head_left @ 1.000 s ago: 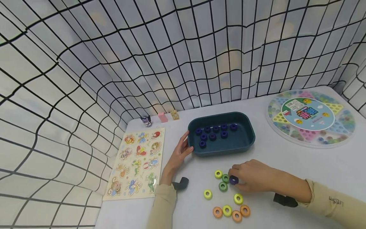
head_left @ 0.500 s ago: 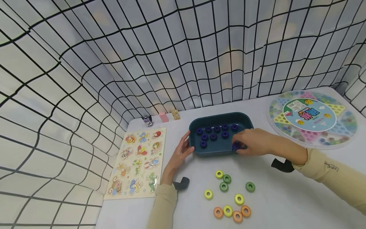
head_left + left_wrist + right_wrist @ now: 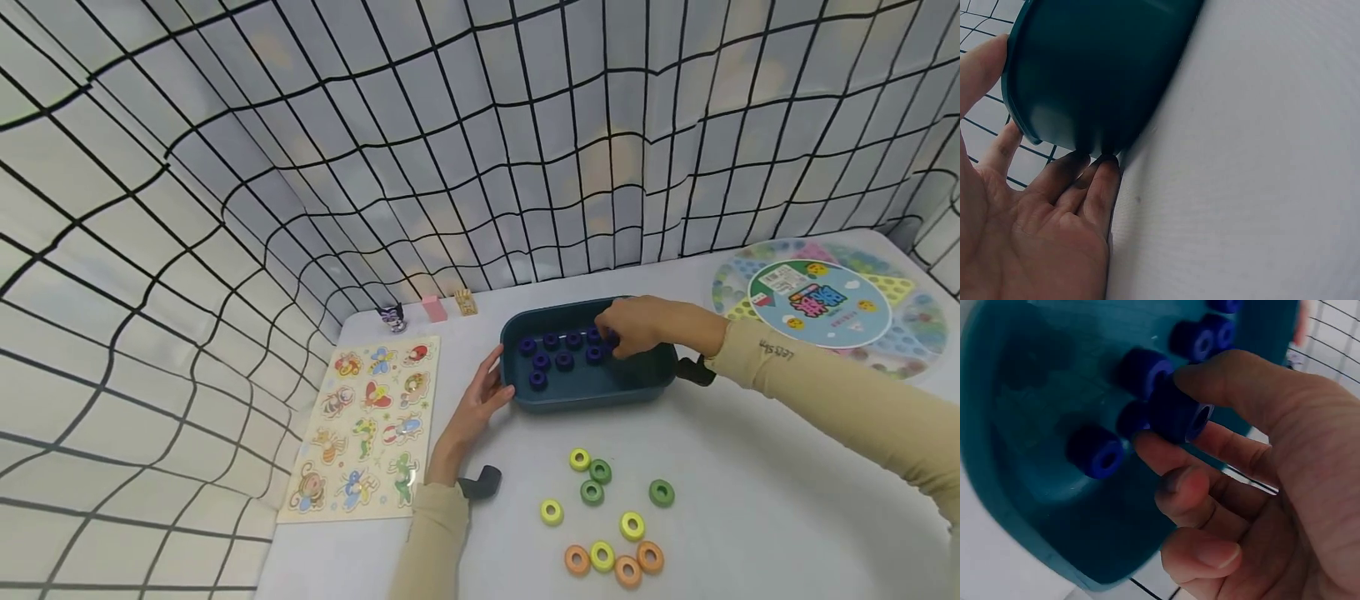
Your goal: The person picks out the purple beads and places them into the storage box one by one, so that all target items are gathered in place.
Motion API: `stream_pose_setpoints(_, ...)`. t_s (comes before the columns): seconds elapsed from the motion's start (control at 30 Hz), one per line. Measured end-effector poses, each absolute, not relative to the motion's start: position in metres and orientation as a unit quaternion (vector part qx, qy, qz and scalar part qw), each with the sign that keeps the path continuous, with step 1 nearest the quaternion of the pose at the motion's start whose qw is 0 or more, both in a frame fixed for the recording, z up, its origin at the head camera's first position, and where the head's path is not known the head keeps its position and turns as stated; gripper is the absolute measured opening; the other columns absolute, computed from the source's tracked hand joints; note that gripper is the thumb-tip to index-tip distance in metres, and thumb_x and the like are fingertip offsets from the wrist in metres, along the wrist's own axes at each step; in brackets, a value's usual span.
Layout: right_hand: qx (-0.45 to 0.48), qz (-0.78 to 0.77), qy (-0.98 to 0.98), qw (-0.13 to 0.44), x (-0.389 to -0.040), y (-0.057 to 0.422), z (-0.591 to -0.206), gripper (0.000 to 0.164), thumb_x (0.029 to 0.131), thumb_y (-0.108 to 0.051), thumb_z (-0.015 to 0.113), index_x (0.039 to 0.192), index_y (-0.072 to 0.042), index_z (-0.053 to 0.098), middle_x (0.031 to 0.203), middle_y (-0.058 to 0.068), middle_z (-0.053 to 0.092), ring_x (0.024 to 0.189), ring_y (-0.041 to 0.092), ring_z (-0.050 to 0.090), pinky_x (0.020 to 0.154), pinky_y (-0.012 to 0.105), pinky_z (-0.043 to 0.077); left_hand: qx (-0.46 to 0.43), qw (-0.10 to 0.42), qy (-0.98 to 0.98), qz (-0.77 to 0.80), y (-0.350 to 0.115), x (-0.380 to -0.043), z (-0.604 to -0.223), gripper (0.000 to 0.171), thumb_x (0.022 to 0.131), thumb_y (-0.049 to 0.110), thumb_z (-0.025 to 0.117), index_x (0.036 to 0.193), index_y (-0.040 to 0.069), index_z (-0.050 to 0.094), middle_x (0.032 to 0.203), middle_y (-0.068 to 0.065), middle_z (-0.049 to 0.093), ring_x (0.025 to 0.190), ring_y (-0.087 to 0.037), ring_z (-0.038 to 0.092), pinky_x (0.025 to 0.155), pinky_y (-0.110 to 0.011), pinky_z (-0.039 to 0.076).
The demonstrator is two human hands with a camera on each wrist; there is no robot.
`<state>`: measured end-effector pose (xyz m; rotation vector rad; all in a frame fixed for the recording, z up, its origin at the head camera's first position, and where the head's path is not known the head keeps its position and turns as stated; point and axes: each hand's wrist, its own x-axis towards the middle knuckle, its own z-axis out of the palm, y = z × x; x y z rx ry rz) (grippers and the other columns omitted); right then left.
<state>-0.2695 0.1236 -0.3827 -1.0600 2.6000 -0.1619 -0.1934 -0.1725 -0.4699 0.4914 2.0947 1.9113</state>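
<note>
A dark teal tray [image 3: 592, 400] stands on the white table, holding several dark blue ring-shaped beads [image 3: 564, 361]. My left hand [image 3: 471, 408] rests against its left end; in the left wrist view, fairly straight fingers [image 3: 1099, 190] touch the outer wall and the thumb lies by the rim. Inside the tray, toward the right, is my right hand [image 3: 637, 325]. Between thumb and index finger it pinches a blue ring bead [image 3: 1172, 412], held over the other beads in the right wrist view. The hand itself hides part of the tray's back right in the head view.
Loose green [image 3: 662, 492], yellow [image 3: 551, 512] and orange [image 3: 577, 560] rings lie in front of the tray. A picture board [image 3: 360, 425] is on the left, small figures [image 3: 433, 308] at the back, a round game board [image 3: 821, 304] on the right. Black-gridded fabric walls border the table.
My right hand has carried the blue ring bead from the loose rings into the tray, then farther back and left. A green ring now shows where the hand was. My left hand stays put.
</note>
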Motion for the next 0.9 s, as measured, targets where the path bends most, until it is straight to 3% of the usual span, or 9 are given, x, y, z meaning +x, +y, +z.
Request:
stream_pose_setpoints(0.07, -0.363, -0.043, 0.914, 0.178, -0.273, 0.122, -0.387, 0.031, 0.076, -0.018, 0.070, 0.102, -0.005, 0.061, 0.094, 0.006, 0.062, 0.069, 0.014, 0.052, 0.062, 0.033, 0.048, 0.175, 0.130, 0.719, 0.660, -0.170, -0.193, -0.472, 0.064, 0.091, 0.005, 0.048, 0.145, 0.014, 0.015, 0.146, -0.018, 0.022, 0.130, -0.028, 0.028, 0.104, -0.042, 0.024)
stream_pose_setpoints(0.33, -0.341, -0.009, 0.917, 0.207, -0.273, 0.126, -0.399, 0.019, 0.075, -0.017, 0.071, 0.089, -0.008, 0.062, 0.078, -0.002, 0.057, 0.065, 0.013, 0.049, 0.058, 0.029, 0.045, 0.195, 0.139, 0.721, 0.650, -0.162, -0.194, -0.469, 0.064, 0.092, 0.010, 0.048, 0.145, 0.012, 0.012, 0.147, -0.018, 0.016, 0.132, -0.029, 0.023, 0.105, -0.042, 0.022)
stream_pose_setpoints(0.53, -0.357, -0.041, 0.915, 0.184, -0.271, 0.132, -0.398, 0.015, 0.078, -0.018, 0.068, 0.088, -0.008, 0.062, 0.076, -0.002, 0.057, 0.063, 0.013, 0.049, 0.057, 0.029, 0.045, 0.188, 0.144, 0.722, 0.650, -0.163, -0.196, -0.466, 0.064, 0.092, 0.010, 0.048, 0.145, 0.013, 0.012, 0.147, -0.018, 0.016, 0.133, -0.027, 0.022, 0.106, -0.040, 0.022)
stream_pose_setpoints(0.73, -0.352, -0.112, 0.920, 0.133, -0.259, 0.141, -0.391, 0.009, 0.084, -0.020, 0.061, 0.089, -0.013, 0.062, 0.076, -0.006, 0.057, 0.068, 0.010, 0.052, 0.060, 0.030, 0.046, 0.167, 0.137, 0.735, 0.643, -0.171, -0.198, -0.475, 0.062, 0.092, 0.012, 0.050, 0.144, 0.020, 0.018, 0.145, -0.013, 0.024, 0.130, -0.025, 0.030, 0.104, -0.042, 0.025)
stream_pose_setpoints(0.8, -0.340, -0.132, 0.926, 0.103, -0.251, 0.146, -0.387, 0.010, 0.085, -0.021, 0.060, 0.091, -0.014, 0.062, 0.079, -0.006, 0.058, 0.071, 0.010, 0.054, 0.062, 0.031, 0.047, 0.159, 0.108, 0.771, 0.607, -0.175, -0.199, -0.476, 0.059, 0.092, 0.019, 0.053, 0.143, 0.023, 0.023, 0.144, -0.010, 0.029, 0.127, -0.024, 0.035, 0.102, -0.042, 0.029)
stream_pose_setpoints(0.9, -0.305, -0.147, 0.940, 0.035, -0.238, 0.155, -0.380, 0.016, 0.085, -0.026, 0.060, 0.094, -0.013, 0.063, 0.087, -0.003, 0.061, 0.078, 0.014, 0.056, 0.064, 0.035, 0.048, 0.141, 0.018, 0.861, 0.488, -0.174, -0.197, -0.461, 0.054, 0.090, 0.031, 0.053, 0.139, 0.023, 0.033, 0.140, -0.005, 0.037, 0.123, -0.022, 0.041, 0.099, -0.040, 0.034)
